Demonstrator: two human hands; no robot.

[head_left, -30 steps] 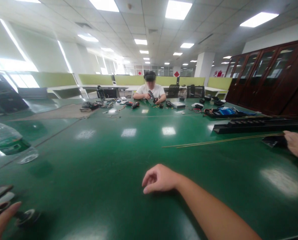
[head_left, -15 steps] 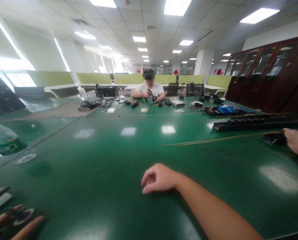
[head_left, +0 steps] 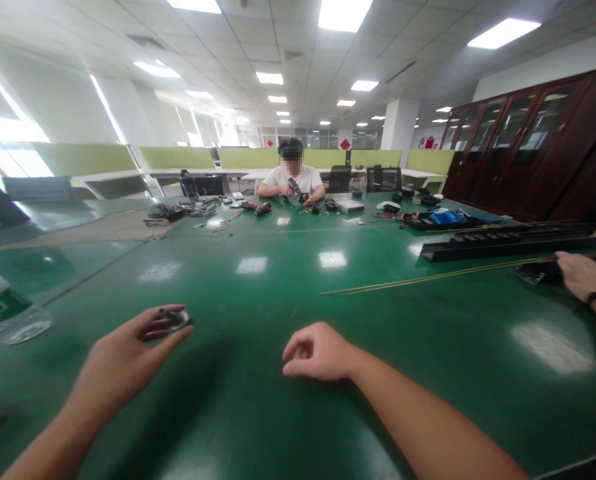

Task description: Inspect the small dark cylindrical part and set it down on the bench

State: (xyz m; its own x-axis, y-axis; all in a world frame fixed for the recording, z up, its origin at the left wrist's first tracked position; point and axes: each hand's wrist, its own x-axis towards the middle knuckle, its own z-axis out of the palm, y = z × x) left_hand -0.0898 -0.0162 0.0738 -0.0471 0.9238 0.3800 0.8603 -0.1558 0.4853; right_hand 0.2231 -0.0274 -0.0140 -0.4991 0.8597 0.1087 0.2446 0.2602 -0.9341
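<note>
My left hand (head_left: 121, 360) is raised over the green table, its thumb and fingers closed on a small dark and silver metal part (head_left: 177, 319) with a rounded edge. The part is too small and blurred to name. To its right, my right hand (head_left: 318, 353) lies on the tabletop (head_left: 248, 413) with loosely curled fingers. A gap shows between thumb and fingers, and I see nothing inside it.
Thin brass-coloured rods (head_left: 378, 285) and black metal channels (head_left: 478, 247) lie on the right, where another person's hand (head_left: 581, 273) rests. A clear plastic bottle (head_left: 1, 303) is at left. Across the table, a person (head_left: 293, 180) holds a power drill (head_left: 295, 187) among scattered tools.
My left hand has come in from the lower left corner, carrying the small metal part up and right. My right hand stays put. The view has turned slightly right.
</note>
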